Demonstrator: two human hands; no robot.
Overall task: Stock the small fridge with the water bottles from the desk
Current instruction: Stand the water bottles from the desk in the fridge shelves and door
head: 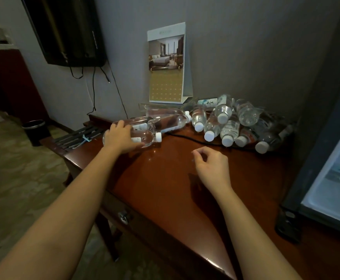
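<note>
Left of and below the calendar, the left hand curls its fingers round a lying water bottle. Below the calendar, the right hand hovers empty, fingers loosely curled. Right of the calendar, a heap of bottles still waits. At the far right the open fridge looks barely stocked, so most of the work likely remains.

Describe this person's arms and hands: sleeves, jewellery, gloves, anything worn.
The left forearm and right forearm are bare as far as the frame's lower edge, with no sleeve in view. The left hand and right hand are ungloved. No watch, bracelet or ring shows on either wrist or on the visible fingers, and there are no markings.
</note>
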